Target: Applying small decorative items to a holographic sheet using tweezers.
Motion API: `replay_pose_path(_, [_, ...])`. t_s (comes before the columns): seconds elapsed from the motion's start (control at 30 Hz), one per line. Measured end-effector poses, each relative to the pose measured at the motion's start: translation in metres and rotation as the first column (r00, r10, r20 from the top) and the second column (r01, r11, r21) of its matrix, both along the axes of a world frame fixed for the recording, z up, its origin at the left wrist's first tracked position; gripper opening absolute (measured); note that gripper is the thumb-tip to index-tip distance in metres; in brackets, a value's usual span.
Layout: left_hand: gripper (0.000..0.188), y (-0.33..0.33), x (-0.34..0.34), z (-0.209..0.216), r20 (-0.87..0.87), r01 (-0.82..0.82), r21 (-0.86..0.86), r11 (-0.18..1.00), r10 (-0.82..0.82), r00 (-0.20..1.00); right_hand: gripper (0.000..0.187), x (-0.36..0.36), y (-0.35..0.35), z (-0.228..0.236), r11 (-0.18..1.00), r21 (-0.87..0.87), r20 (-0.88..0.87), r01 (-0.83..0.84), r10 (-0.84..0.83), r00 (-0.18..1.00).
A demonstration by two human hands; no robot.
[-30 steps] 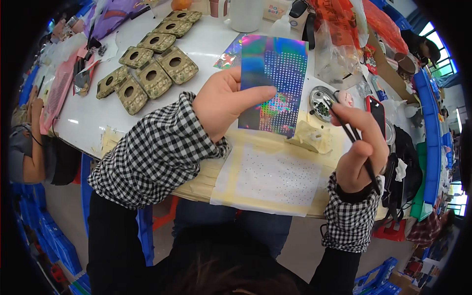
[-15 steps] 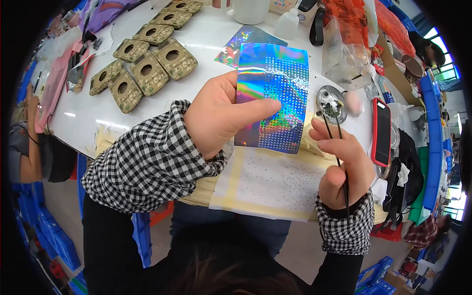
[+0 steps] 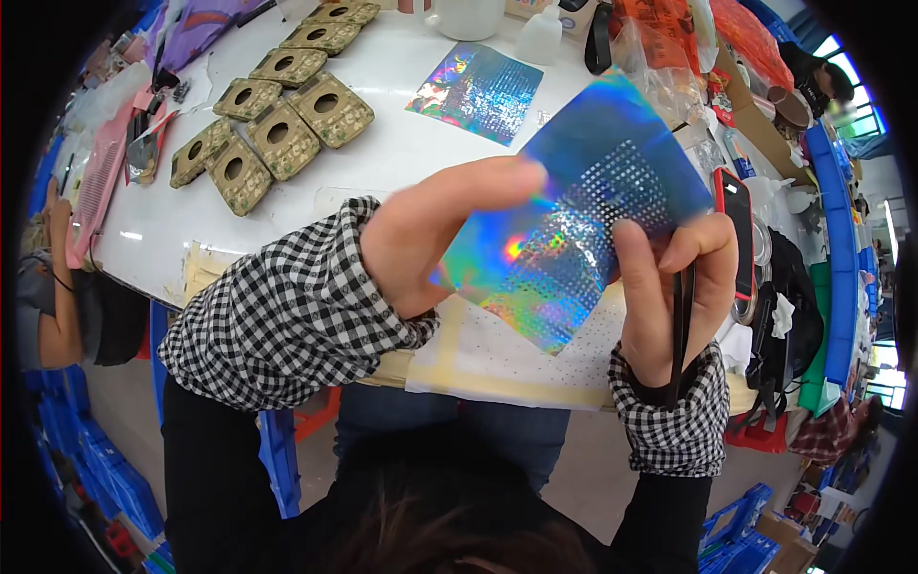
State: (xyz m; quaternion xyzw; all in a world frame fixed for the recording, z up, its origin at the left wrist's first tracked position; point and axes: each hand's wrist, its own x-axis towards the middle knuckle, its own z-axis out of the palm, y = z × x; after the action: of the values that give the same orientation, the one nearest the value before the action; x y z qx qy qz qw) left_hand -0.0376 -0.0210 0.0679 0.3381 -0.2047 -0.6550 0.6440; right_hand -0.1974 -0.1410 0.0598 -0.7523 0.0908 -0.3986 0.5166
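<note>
Since the earlier frame the holographic sheet (image 3: 583, 210) has been lifted closer to the head and tilted; both hands now meet on it, above the white dotted pad (image 3: 497, 354) at the near table (image 3: 382, 143) edge.

Left hand (image 3: 430, 239): grip pinching the sheet's left edge, thumb on top. Right hand (image 3: 669, 287): fingers pressed on the sheet's lower right edge, with dark tweezers (image 3: 681, 325) tucked under them, tips hidden.

Judgement: hold the sheet by the edges only, keep it taut and angled to the light so the dot rows read clearly, and keep the tweezers clear of the film.

A second holographic sheet (image 3: 478, 91) lies flat farther back; olive padded pieces (image 3: 277, 134) sit far left.
</note>
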Motion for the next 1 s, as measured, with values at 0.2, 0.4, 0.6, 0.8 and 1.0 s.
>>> replay_pose_path(0.2, [0.072, 0.0, -0.005, -0.007, 0.107, 0.114, -0.209, 0.971, -0.094, 0.99, 0.027, 0.009, -0.005, -0.003, 0.994, 0.091, 0.225, 0.054, -0.073, 0.972])
replay_pose_path(0.4, [0.051, 0.001, -0.013, -0.007, 0.179, 0.028, -0.053, 0.998, -0.018, 0.984, 0.025, 0.008, -0.005, -0.008, 0.999, 0.027, 0.185, 0.023, -0.027, 0.982])
replay_pose_path(0.6, [0.036, 0.002, -0.013, -0.007, 0.089, -0.039, -0.005, 0.999, 0.039, 0.995, 0.026, 0.005, -0.007, -0.01, 0.998, 0.012, 0.114, 0.065, -0.065, 0.991])
replay_pose_path(0.8, [0.05, 0.0, -0.013, -0.009, -0.04, -0.109, -0.018, 0.994, 0.108, 0.993, 0.026, 0.006, -0.003, -0.012, 0.997, 0.056, 0.132, 0.05, -0.057, 0.99])
replay_pose_path(1.0, [0.051, 0.0, -0.023, -0.005, 0.025, -0.031, -0.079, 0.996, 0.033, 0.999, 0.026, 0.003, -0.005, -0.011, 0.992, 0.027, 0.1, 0.125, -0.127, 0.987])
